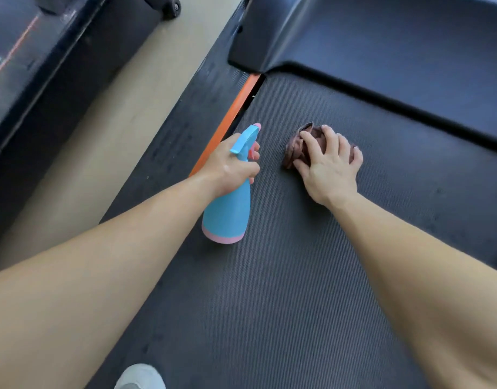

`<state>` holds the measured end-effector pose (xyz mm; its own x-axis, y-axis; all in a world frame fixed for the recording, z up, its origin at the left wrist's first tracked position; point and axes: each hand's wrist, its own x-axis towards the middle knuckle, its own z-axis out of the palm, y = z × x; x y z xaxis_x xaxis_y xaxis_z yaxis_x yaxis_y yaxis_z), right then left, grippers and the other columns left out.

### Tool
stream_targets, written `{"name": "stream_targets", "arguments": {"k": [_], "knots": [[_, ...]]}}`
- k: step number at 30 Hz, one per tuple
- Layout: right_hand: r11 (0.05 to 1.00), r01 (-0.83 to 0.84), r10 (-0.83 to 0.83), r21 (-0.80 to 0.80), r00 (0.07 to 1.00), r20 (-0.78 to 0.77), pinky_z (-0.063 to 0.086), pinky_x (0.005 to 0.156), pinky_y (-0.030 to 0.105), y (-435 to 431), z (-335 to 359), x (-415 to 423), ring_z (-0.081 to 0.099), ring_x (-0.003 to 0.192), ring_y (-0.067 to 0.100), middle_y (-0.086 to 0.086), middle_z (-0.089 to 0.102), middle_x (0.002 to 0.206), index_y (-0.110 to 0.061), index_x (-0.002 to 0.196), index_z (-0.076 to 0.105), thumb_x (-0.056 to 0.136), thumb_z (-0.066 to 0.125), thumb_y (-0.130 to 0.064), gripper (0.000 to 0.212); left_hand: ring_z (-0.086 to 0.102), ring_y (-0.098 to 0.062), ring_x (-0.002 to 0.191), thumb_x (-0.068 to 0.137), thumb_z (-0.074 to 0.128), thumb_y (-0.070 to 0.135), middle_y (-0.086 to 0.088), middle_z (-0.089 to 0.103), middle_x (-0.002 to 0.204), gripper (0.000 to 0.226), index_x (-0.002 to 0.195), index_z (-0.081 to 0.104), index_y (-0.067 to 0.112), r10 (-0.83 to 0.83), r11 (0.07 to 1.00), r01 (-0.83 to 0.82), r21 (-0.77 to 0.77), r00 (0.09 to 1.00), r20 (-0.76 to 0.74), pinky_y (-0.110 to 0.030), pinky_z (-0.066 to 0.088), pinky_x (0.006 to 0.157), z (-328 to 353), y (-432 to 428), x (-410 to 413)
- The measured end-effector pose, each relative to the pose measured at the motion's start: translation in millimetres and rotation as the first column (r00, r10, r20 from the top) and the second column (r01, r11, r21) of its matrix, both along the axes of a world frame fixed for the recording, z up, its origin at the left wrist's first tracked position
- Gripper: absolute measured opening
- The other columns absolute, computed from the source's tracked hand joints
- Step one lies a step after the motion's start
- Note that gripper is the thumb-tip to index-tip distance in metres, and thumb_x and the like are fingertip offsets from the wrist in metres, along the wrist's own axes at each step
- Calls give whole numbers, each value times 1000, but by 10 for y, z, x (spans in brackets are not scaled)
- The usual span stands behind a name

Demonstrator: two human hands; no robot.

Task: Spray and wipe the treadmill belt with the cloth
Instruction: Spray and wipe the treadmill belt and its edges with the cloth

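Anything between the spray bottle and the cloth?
Nothing: head view shows only bare treadmill belt between the spray bottle and the cloth under the right hand.

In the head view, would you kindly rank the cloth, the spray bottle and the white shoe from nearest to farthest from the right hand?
1. Cloth: directly under the right hand.
2. Spray bottle: to its left, gripped by the left hand.
3. White shoe: at the bottom edge, farthest.

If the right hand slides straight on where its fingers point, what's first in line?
Bare belt ahead of the right hand and cloth, then probably the black motor cover at the belt's front end; depth unclear.
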<state>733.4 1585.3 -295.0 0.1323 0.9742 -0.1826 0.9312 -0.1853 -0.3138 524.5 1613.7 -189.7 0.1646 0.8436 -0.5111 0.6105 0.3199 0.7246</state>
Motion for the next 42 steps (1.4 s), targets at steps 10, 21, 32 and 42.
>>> {"name": "stream_targets", "arguments": {"k": [10, 21, 32, 42], "knots": [[990, -72, 56, 121, 990, 128, 19, 116, 59, -34, -110, 35, 29, 143, 32, 3, 29, 158, -40, 145, 38, 89, 35, -79, 68, 71, -10, 73, 87, 63, 7, 9, 68, 113, 51, 135, 61, 23, -109, 994, 110, 15, 992, -57, -14, 48, 68, -29, 289, 29], [977, -61, 33, 207, 990, 136, 24, 113, 58, -61, -98, 4, 40, 131, 35, 1, 39, 152, -41, 135, 50, 87, 43, -76, 60, 71, -14, 70, 89, 73, 22, 4, 72, 104, 39, 128, 68, 25, 10, 1000, -10, -19, 1000, -29, -34, 64, 77, -138, 172, -211], [972, -77, 44, 222, 988, 150, 28, 111, 58, -566, -143, -341, 45, 126, 36, 0, 46, 148, -39, 131, 57, 84, 46, -77, 62, 77, -16, 64, 89, 73, 27, 7, 69, 87, 23, 109, 69, 17, -26, 1000, 27, 2, 991, -132, -29, 59, 71, -87, 174, -200], [971, -56, 18, 233, 987, 161, 30, 110, 58, -562, -106, -369, 45, 125, 34, 0, 46, 147, -38, 131, 57, 86, 46, -74, 59, 77, -16, 67, 90, 71, 14, 0, 75, 105, 14, 104, 70, 18, -205, 979, 203, -32, 976, -79, -25, 59, 69, -26, 175, -194]]}}
